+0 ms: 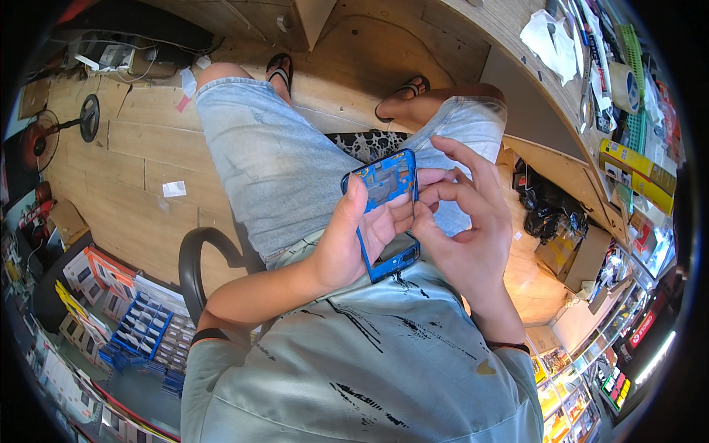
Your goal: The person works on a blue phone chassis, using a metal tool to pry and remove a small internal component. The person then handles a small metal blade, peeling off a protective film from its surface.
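Note:
A blue phone mid-frame (pixel 388 179) with small orange and grey parts is tilted in front of my belly, above my lap. My left hand (pixel 341 240) is closed round its left side, with the thumb along the upper edge. Fingers show through the open middle of the frame. At the right edge of the frame, my right hand (pixel 473 214) pinches with thumb and index finger. A thin dark strip runs along that edge by the pinch, and I cannot tell whether it is loose or part of the frame.
A wooden workbench (pixel 509 33) with tools, tape and tissue lies to the far right. Below it are a black plastic bag (pixel 554 221) and cardboard. On the left stand a fan (pixel 44 140), a chair armrest (pixel 196 258) and a blue tray of small parts (pixel 140 325).

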Tool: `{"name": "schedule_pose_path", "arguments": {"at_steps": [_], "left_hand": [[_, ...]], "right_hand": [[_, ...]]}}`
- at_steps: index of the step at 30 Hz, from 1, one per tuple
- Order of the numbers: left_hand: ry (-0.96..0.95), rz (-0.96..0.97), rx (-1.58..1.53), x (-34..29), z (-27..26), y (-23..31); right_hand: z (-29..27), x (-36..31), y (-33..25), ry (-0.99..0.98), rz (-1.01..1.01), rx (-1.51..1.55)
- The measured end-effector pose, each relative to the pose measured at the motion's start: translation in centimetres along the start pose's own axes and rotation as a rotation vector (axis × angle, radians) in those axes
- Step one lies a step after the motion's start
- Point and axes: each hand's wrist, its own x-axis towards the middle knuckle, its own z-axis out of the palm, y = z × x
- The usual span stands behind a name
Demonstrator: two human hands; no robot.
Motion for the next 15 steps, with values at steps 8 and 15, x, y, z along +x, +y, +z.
{"name": "schedule_pose_path", "arguments": {"at_steps": [8, 15], "left_hand": [[0.022, -0.037, -0.052, 0.13, 0.00, 0.29], [0.046, 0.029, -0.059, -0.06, -0.47, -0.32]], "right_hand": [[-0.30, -0.22, 0.00, 0.011, 0.029, 0.029], [-0.10, -0.09, 0.23, 0.075, -0.026, 0.057]]}}
